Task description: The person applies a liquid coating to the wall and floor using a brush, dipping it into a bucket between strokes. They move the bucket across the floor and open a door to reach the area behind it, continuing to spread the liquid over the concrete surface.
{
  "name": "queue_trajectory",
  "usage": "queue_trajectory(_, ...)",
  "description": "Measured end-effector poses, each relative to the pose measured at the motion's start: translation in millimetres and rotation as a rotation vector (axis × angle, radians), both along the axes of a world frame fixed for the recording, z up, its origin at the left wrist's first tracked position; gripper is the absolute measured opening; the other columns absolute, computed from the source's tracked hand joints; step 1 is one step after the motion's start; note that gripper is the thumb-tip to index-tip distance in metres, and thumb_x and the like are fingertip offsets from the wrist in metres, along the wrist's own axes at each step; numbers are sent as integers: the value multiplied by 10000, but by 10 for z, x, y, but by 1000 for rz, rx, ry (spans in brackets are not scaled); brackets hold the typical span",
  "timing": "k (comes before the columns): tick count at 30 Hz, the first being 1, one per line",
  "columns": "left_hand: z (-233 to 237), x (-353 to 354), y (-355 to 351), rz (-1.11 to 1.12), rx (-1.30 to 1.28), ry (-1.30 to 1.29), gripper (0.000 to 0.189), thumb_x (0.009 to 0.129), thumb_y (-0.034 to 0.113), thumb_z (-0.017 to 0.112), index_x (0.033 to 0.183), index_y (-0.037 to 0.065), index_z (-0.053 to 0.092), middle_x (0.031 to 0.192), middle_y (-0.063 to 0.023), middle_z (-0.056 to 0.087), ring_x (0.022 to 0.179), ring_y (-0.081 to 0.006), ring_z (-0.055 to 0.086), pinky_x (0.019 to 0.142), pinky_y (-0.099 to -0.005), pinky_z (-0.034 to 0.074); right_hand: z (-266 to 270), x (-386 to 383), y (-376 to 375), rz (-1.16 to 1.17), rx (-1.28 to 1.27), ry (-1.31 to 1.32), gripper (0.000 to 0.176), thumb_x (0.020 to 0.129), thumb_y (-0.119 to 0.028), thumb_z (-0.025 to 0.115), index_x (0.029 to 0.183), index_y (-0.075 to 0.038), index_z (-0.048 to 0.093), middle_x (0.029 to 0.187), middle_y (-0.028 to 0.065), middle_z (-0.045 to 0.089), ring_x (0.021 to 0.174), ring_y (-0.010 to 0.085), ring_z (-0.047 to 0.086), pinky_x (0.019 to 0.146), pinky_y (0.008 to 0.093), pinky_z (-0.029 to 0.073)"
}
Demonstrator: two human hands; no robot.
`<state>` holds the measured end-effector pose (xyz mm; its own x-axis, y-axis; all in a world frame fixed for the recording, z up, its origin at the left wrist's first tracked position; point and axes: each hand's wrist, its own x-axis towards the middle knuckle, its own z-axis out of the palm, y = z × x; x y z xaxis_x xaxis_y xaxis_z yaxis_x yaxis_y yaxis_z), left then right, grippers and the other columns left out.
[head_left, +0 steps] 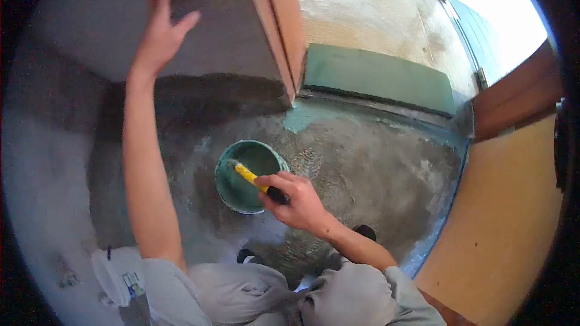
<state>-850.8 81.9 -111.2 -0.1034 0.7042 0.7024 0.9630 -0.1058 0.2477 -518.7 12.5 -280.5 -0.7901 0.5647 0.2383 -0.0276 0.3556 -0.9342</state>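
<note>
A yellow-and-black handle [246, 172] is in my right hand [295, 200], with my fingers wrapped round its black end. Its far end reaches over the green bucket [219, 182], which stands on the wet grey floor and holds green liquid. What is at the tip of the handle is too blurred to tell. My left hand [162, 35] is raised at the upper left against the grey wall, fingers spread and holding nothing. Whether its fingertips touch the wall cannot be made out.
A green slab [377, 78] lies across the doorway sill. An orange-brown door frame [284, 18] stands beside it. Green coating [297, 118] marks the floor near the frame. A tan panel [489, 217] is at the right, and a white container [115, 274] at the lower left.
</note>
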Motion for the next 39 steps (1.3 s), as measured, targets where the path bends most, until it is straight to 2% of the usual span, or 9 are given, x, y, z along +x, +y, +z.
queue_trajectory(3, 80, 78, -70, 52, -94, -56, 872, 887, 212, 685, 1562, 137, 139, 1619, -197, -21, 1500, -323, 23, 1156, -446, 237, -17, 84, 24, -29, -25, 44, 257, 811, -113, 710, 1066, -88, 682, 868, 136, 653, 778, 312, 658, 688, 398, 529)
queue_trajectory(9, 210, 255, -167, 170, -162, 84, 885, 912, 233, 666, 1571, 175, 78, 1628, -141, -83, 1501, -300, -26, 1138, -498, 262, -16, 271, 90, -59, -116, 143, 254, 830, -144, 704, 1078, -100, 673, 866, 137, 647, 777, 321, 652, 677, 407, 523)
queue_trajectory(15, 249, 353, -166, 225, -202, 98, 896, 924, 245, 656, 1571, 180, 40, 1623, -143, -112, 1500, -305, -36, 1141, -511, 250, -97, 308, 85, -111, -184, 193, 240, 850, -183, 695, 1074, -97, 669, 926, 128, 671, 781, 311, 653, 695, 406, 519)
queue_trajectory(18, 246, 317, -165, 227, -223, 124, 900, 925, 252, 656, 1570, 172, 34, 1620, -157, -114, 1499, -312, -39, 1142, -506, 252, -75, 327, 109, -48, -272, 94, 252, 851, -190, 696, 1081, -91, 665, 935, 136, 680, 784, 310, 653, 691, 403, 519)
queue_trajectory(21, 206, 247, -134, 247, -212, 169, 904, 925, 260, 658, 1570, 165, 32, 1618, -173, -108, 1498, -321, -40, 1137, -500, 262, -85, 279, 100, -52, -241, 126, 257, 856, -186, 698, 1082, -71, 662, 922, 144, 681, 785, 285, 662, 683, 373, 523)
queue_trajectory(27, 184, 108, -112, 230, -204, 151, 899, 916, 274, 670, 1569, 150, 65, 1617, -201, -76, 1498, -332, -17, 1128, -470, 284, 21, 250, 100, -48, -378, 49, 244, 884, -192, 697, 1070, -36, 670, 919, 136, 693, 780, 202, 668, 703, 314, 518)
queue_trajectory(30, 176, 86, -119, 188, -181, 114, 876, 919, 282, 665, 1567, 143, 93, 1620, -189, -78, 1500, -325, -8, 1123, -466, 293, 7, 187, 80, -66, -316, 88, 255, 883, -206, 703, 1072, -37, 673, 889, 130, 697, 761, 197, 659, 704, 311, 513)
queue_trajectory(38, 107, -118, -119, 170, -138, 149, 793, 938, 283, 624, 1556, 104, 160, 1628, -158, 24, 1504, -272, 18, 1199, -381, 100, 22, 190, 61, -61, -378, 51, 234, 875, -204, 705, 1045, -46, 680, 835, 118, 682, 695, 182, 631, 660, 314, 497)
queue_trajectory(39, 90, -128, -109, 184, -128, 147, 787, 939, 281, 621, 1554, 94, 166, 1628, -157, 39, 1504, -267, 23, 1204, -371, 72, 8, 186, 65, -50, -365, 62, 250, 882, -217, 694, 1056, -40, 667, 865, 137, 683, 729, 217, 648, 675, 334, 510)
